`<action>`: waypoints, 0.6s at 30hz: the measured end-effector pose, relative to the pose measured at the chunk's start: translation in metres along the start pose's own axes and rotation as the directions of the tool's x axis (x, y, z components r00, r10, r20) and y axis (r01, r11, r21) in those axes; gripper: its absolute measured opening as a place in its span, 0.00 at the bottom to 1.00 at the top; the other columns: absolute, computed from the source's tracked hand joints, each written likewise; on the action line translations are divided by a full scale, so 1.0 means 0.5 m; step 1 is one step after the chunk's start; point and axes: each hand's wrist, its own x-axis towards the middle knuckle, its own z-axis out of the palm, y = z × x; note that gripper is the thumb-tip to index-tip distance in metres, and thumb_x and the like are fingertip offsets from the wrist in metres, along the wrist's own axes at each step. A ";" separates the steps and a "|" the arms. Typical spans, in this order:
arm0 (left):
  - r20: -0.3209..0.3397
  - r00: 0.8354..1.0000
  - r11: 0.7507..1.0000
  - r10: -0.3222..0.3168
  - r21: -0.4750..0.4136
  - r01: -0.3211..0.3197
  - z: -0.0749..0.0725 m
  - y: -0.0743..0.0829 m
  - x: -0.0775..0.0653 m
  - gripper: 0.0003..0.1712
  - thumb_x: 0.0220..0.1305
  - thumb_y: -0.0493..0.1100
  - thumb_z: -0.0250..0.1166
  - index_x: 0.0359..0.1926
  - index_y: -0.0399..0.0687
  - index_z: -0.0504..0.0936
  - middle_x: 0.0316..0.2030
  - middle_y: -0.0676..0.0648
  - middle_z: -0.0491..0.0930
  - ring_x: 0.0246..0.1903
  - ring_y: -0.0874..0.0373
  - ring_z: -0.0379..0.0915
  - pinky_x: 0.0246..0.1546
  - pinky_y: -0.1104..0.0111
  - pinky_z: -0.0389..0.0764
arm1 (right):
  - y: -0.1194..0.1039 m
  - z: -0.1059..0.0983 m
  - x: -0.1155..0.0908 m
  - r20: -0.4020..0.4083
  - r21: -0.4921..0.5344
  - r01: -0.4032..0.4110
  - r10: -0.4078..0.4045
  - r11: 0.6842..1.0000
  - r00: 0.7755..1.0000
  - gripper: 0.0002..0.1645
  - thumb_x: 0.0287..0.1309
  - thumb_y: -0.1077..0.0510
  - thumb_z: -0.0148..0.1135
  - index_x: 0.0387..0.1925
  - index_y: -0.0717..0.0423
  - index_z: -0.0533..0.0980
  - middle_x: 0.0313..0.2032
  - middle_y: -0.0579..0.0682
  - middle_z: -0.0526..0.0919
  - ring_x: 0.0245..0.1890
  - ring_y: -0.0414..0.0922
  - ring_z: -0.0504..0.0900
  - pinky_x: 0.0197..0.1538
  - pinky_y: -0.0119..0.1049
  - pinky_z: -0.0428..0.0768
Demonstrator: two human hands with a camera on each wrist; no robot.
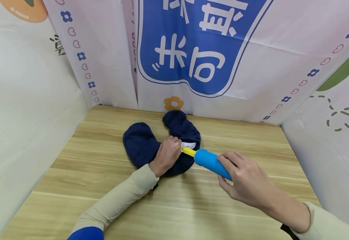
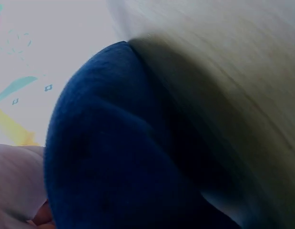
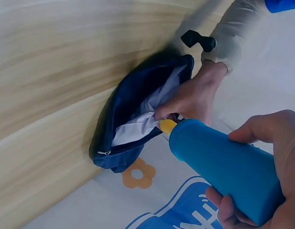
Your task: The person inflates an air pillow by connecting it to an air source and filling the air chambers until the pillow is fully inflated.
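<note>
A navy U-shaped neck pillow (image 1: 139, 141) lies on the table, its zipped cover open along the outer side. White inner lining (image 3: 133, 131) shows through the opening. My left hand (image 1: 169, 154) pinches the white material at the opening, around the tip of a yellow nozzle (image 1: 188, 151); the exact join is hidden by the fingers. That nozzle belongs to a blue hand pump (image 1: 208, 160), whose body my right hand (image 1: 246, 178) grips with thumb and fingers. In the left wrist view, the navy fabric (image 2: 109, 138) fills the middle, with part of a hand at the left edge.
The wood-grain table (image 1: 102, 150) is bounded by a printed white backdrop (image 1: 111, 50) behind and white sheets at both sides. A zipper pull (image 3: 104, 153) hangs at one end of the cover's opening. A black strap piece (image 3: 198, 41) sits at the left wrist.
</note>
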 end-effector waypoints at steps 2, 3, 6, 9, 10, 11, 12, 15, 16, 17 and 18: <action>0.006 1.000 0.999 0.028 0.029 -0.028 0.000 -0.001 -0.003 0.08 0.55 0.30 0.76 0.26 0.40 0.83 0.23 0.45 0.81 0.25 0.54 0.75 0.32 0.67 0.82 | 0.001 -0.001 0.004 0.007 0.005 0.000 -0.001 1.000 1.000 0.33 0.39 0.55 0.85 0.48 0.66 0.84 0.45 0.58 0.88 0.42 0.53 0.88 0.43 0.50 0.91; 0.012 0.999 0.999 0.036 0.035 -0.036 -0.001 -0.002 -0.004 0.08 0.56 0.30 0.76 0.27 0.40 0.84 0.23 0.46 0.81 0.26 0.54 0.75 0.32 0.67 0.82 | 0.001 -0.001 0.006 0.009 0.007 0.002 -0.002 1.000 1.000 0.33 0.39 0.55 0.85 0.48 0.66 0.84 0.45 0.58 0.88 0.42 0.53 0.88 0.43 0.50 0.91; 0.028 0.999 0.999 0.028 0.022 -0.029 0.000 -0.007 -0.009 0.07 0.55 0.30 0.75 0.27 0.40 0.83 0.24 0.46 0.81 0.26 0.54 0.76 0.31 0.68 0.83 | 0.000 0.003 0.006 0.004 0.024 0.000 0.000 1.000 1.000 0.33 0.39 0.55 0.85 0.49 0.65 0.84 0.45 0.58 0.88 0.42 0.54 0.87 0.43 0.51 0.91; 0.041 0.999 0.998 -0.020 -0.062 0.023 -0.002 -0.014 -0.010 0.08 0.56 0.28 0.72 0.25 0.41 0.82 0.22 0.45 0.79 0.25 0.53 0.76 0.29 0.67 0.83 | 0.005 0.013 -0.002 -0.025 0.050 -0.020 0.021 0.999 0.999 0.33 0.39 0.56 0.84 0.50 0.64 0.84 0.45 0.57 0.88 0.43 0.54 0.87 0.43 0.51 0.91; 0.047 0.998 0.993 -0.042 -0.109 0.047 -0.003 -0.017 -0.010 0.08 0.56 0.28 0.71 0.26 0.40 0.83 0.23 0.45 0.80 0.25 0.53 0.76 0.29 0.66 0.83 | 0.008 0.016 -0.006 -0.037 0.061 -0.026 0.028 0.998 0.999 0.34 0.39 0.56 0.84 0.50 0.64 0.84 0.45 0.57 0.88 0.43 0.54 0.87 0.43 0.51 0.91; 0.060 0.996 0.985 -0.065 -0.157 0.074 -0.005 -0.020 -0.009 0.07 0.58 0.28 0.71 0.27 0.40 0.84 0.25 0.45 0.81 0.26 0.53 0.77 0.30 0.66 0.84 | 0.011 0.018 -0.011 -0.050 0.070 -0.030 0.034 0.997 0.998 0.34 0.38 0.57 0.84 0.51 0.64 0.84 0.46 0.57 0.88 0.43 0.54 0.87 0.44 0.51 0.91; 0.072 0.994 0.975 -0.082 -0.202 0.095 -0.007 -0.023 -0.008 0.06 0.59 0.28 0.71 0.29 0.40 0.85 0.27 0.44 0.82 0.27 0.53 0.78 0.31 0.65 0.84 | 0.014 0.021 -0.016 -0.061 0.075 -0.034 0.039 0.997 0.997 0.34 0.38 0.57 0.84 0.51 0.64 0.84 0.46 0.57 0.88 0.44 0.54 0.88 0.44 0.51 0.91; 0.099 0.987 0.953 -0.124 -0.265 0.146 -0.012 -0.032 -0.009 0.01 0.63 0.32 0.72 0.36 0.39 0.88 0.33 0.44 0.86 0.32 0.53 0.81 0.35 0.64 0.86 | 0.021 0.030 -0.026 -0.091 0.084 -0.030 0.037 0.996 0.995 0.36 0.36 0.58 0.85 0.52 0.65 0.84 0.46 0.57 0.88 0.43 0.54 0.88 0.43 0.52 0.90; 0.107 0.986 0.952 -0.131 -0.265 0.155 -0.013 -0.035 -0.012 0.01 0.64 0.34 0.72 0.37 0.39 0.89 0.34 0.43 0.86 0.33 0.52 0.81 0.36 0.64 0.86 | 0.021 0.032 -0.028 -0.095 0.084 -0.025 0.034 0.996 0.995 0.36 0.36 0.58 0.85 0.52 0.65 0.84 0.46 0.57 0.88 0.43 0.55 0.88 0.43 0.52 0.91; 0.111 0.985 0.953 -0.135 -0.258 0.159 -0.014 -0.038 -0.014 0.03 0.65 0.35 0.72 0.38 0.39 0.89 0.34 0.43 0.86 0.33 0.52 0.81 0.36 0.63 0.86 | 0.022 0.035 -0.029 -0.098 0.084 -0.022 0.030 0.996 0.995 0.37 0.35 0.58 0.85 0.52 0.65 0.84 0.46 0.57 0.89 0.43 0.55 0.88 0.43 0.52 0.91; 0.109 0.985 0.955 -0.132 -0.251 0.156 -0.013 -0.041 -0.016 0.03 0.66 0.36 0.72 0.37 0.39 0.89 0.34 0.43 0.86 0.33 0.51 0.80 0.36 0.63 0.86 | 0.022 0.037 -0.030 -0.098 0.083 -0.021 0.029 0.996 0.995 0.37 0.35 0.58 0.85 0.52 0.65 0.84 0.46 0.57 0.89 0.43 0.54 0.88 0.43 0.53 0.91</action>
